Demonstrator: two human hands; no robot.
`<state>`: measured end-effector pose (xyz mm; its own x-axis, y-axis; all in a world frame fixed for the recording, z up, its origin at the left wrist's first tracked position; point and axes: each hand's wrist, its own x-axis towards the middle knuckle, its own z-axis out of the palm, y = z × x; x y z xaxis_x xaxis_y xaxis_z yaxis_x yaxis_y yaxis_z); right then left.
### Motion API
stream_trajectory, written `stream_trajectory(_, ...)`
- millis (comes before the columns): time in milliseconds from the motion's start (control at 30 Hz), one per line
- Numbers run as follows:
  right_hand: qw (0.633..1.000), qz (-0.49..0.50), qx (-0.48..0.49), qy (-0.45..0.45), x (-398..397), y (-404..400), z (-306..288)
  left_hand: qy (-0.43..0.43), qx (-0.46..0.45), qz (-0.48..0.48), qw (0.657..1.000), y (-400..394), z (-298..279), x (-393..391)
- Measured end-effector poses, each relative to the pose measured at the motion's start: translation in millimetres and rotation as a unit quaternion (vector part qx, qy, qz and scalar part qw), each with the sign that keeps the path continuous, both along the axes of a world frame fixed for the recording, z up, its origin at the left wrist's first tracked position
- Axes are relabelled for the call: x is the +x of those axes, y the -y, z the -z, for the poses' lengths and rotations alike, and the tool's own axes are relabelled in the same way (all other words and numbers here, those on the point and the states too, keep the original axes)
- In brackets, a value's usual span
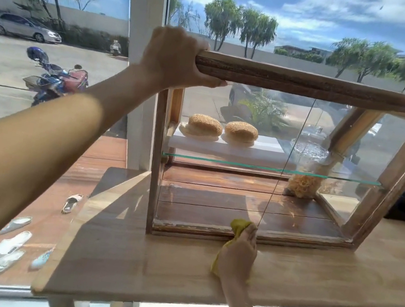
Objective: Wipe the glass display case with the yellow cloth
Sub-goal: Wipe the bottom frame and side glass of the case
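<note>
The glass display case is a wooden-framed box with glass panes, standing on a wooden table. My left hand grips the left end of its wooden top edge. My right hand is shut on the yellow cloth and presses it against the bottom of the front glass, by the lower frame rail near the middle seam. Inside, two round buns lie on a white board on the glass shelf.
A glass lidded dish and a pale shredded bundle sit at the case's right. A large window lies behind, with parked vehicles outside. Sandals lie on the floor at the left. A dark object sits right of the case.
</note>
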<state>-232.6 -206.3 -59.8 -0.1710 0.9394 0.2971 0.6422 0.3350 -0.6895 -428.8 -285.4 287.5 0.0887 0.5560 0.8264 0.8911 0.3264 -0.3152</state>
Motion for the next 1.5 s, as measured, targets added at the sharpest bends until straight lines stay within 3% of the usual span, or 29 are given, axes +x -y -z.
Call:
stream_trajectory(233,0.994,0.047,-0.067,-0.069,-17.9,7.7,-17.3,0.006,0.001,-0.013,1.0,0.1,-5.5,-3.2)
stream_trajectory(733,0.994,-0.005,-0.101,-0.041,-82.4,74.2,-23.3,0.013,0.007,0.008,1.0,-3.3,-5.7,-7.5)
stream_trajectory(1067,0.987,-0.136,-0.073,-0.04,-122.6,130.9,-11.4,0.021,-0.002,0.02,1.0,-6.8,-5.4,-9.7)
stream_trajectory(1500,0.937,-0.35,0.005,0.004,-64.1,88.7,-26.8,0.024,-0.013,0.038,0.999,-7.9,-4.8,-11.0)
